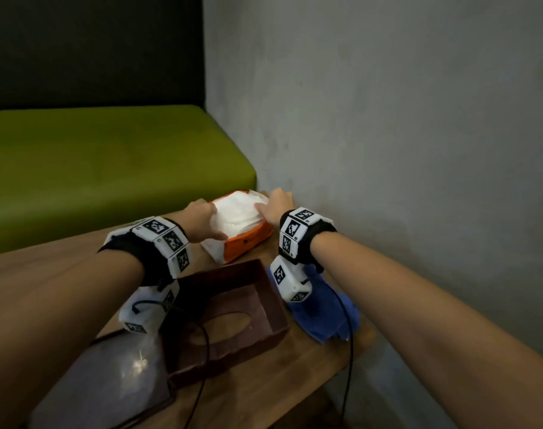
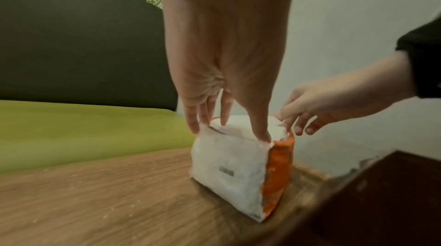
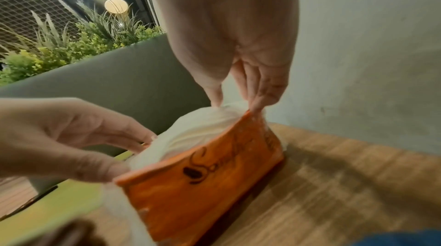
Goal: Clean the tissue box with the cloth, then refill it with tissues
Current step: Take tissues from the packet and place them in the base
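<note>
An open orange-and-white tissue pack (image 1: 242, 239) lies at the table's far corner, white tissues (image 1: 242, 212) bulging from its top. My left hand (image 1: 216, 230) grips the pack's near end, thumb and fingers (image 2: 195, 127) spanning its width. My right hand (image 1: 273, 205) pinches the far end, thumb on the tissues and fingers (image 3: 255, 105) outside the wrapper. The dark brown tissue box (image 1: 268, 298) lies upside down in front of the pack, its inside and oval slot showing. A blue cloth (image 1: 326, 308) sits crumpled to the right of the box, under my right wrist.
The wooden table (image 1: 295, 382) ends close to a grey wall (image 1: 388, 119) on the right. A green bench seat (image 1: 109, 165) runs behind it. A glossy dark flat panel (image 1: 109, 376) lies at the near left beside the box. Black cables hang from both wrist cameras.
</note>
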A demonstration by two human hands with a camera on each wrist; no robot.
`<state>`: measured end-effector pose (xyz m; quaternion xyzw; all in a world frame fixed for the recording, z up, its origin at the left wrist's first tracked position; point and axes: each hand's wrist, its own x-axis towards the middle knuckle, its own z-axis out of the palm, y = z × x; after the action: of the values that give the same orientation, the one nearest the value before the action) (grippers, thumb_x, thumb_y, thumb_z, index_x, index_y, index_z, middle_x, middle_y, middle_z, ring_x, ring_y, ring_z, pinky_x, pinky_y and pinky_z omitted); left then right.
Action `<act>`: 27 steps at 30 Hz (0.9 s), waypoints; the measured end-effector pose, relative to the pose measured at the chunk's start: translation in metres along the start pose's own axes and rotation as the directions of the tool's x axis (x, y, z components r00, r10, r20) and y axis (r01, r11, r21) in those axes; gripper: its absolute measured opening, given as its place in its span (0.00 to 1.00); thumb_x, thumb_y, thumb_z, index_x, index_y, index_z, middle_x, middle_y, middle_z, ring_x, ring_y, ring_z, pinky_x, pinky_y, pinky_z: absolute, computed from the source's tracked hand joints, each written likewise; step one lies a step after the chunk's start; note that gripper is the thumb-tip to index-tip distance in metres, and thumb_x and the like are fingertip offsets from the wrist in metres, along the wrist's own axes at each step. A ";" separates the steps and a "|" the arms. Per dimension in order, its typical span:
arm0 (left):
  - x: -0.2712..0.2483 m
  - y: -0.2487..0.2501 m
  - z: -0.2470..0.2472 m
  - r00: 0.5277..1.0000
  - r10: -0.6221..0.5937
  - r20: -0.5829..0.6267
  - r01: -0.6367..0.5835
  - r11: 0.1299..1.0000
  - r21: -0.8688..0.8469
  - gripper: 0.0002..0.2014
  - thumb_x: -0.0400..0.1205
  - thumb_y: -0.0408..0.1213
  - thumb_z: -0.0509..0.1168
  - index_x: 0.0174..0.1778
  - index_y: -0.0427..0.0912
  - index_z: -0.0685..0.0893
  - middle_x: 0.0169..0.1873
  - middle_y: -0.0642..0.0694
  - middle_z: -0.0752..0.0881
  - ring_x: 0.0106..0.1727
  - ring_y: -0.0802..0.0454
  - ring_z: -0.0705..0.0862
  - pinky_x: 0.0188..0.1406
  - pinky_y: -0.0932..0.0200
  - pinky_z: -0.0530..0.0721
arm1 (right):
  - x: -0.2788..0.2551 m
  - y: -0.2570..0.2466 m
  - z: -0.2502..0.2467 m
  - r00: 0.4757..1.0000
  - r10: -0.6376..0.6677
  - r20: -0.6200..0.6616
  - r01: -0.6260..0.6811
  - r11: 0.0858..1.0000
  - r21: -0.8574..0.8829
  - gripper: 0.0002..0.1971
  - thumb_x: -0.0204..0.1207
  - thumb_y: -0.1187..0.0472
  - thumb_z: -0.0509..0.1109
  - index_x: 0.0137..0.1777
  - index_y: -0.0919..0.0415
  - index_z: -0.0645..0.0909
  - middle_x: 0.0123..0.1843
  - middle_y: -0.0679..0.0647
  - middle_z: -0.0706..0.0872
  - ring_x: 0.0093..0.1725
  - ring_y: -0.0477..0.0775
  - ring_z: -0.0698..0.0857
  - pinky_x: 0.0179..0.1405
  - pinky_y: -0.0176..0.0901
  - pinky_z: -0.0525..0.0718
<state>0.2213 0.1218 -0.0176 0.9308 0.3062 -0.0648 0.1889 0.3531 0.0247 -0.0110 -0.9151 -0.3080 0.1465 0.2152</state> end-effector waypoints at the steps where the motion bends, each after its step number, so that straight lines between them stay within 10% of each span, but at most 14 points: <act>1: 0.002 -0.001 0.001 1.000 -0.005 0.010 0.005 1.000 0.010 0.37 0.72 0.51 0.72 0.71 0.32 0.70 0.69 0.33 0.73 0.70 0.37 0.73 0.69 0.47 0.73 | 0.003 -0.003 0.003 1.000 0.007 0.007 -0.006 0.999 -0.033 0.23 0.78 0.55 0.68 0.66 0.73 0.73 0.69 0.70 0.78 0.68 0.68 0.77 0.63 0.53 0.77; 7: 0.005 -0.004 0.001 0.999 0.000 0.035 -0.001 1.000 0.030 0.40 0.67 0.47 0.77 0.69 0.33 0.67 0.67 0.35 0.75 0.67 0.38 0.75 0.63 0.48 0.76 | 0.020 -0.007 0.016 0.998 0.056 0.004 -0.054 0.982 -0.182 0.36 0.73 0.53 0.73 0.71 0.72 0.60 0.71 0.69 0.75 0.72 0.70 0.72 0.68 0.58 0.73; 15: 0.001 0.000 -0.002 0.995 0.004 0.102 -0.018 0.990 0.142 0.35 0.68 0.51 0.76 0.64 0.32 0.76 0.61 0.35 0.81 0.61 0.38 0.81 0.60 0.48 0.81 | 0.035 -0.011 0.010 0.973 0.072 0.221 -0.002 0.952 -0.306 0.23 0.69 0.47 0.75 0.55 0.64 0.81 0.59 0.62 0.85 0.60 0.65 0.83 0.61 0.56 0.81; 23: 0.004 0.001 -0.003 0.997 -0.022 0.080 0.021 1.000 0.023 0.35 0.76 0.55 0.66 0.69 0.31 0.72 0.68 0.33 0.77 0.68 0.37 0.77 0.63 0.51 0.76 | 0.028 -0.013 0.003 0.948 0.078 0.307 -0.013 0.978 -0.208 0.30 0.82 0.46 0.58 0.76 0.66 0.64 0.77 0.64 0.72 0.74 0.65 0.73 0.73 0.51 0.71; 27: 0.007 -0.001 -0.004 0.995 -0.051 0.087 0.051 0.999 -0.001 0.39 0.73 0.56 0.69 0.72 0.32 0.68 0.70 0.35 0.75 0.69 0.39 0.75 0.65 0.49 0.75 | 0.080 0.007 0.024 0.920 0.106 0.376 -0.061 0.989 -0.132 0.34 0.63 0.36 0.75 0.65 0.55 0.78 0.68 0.59 0.82 0.64 0.63 0.82 0.65 0.52 0.79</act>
<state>0.2260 0.1277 -0.0160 0.9187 0.3214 -0.1092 0.2020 0.4086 0.0770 -0.0462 -0.8923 -0.3128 0.3128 0.0904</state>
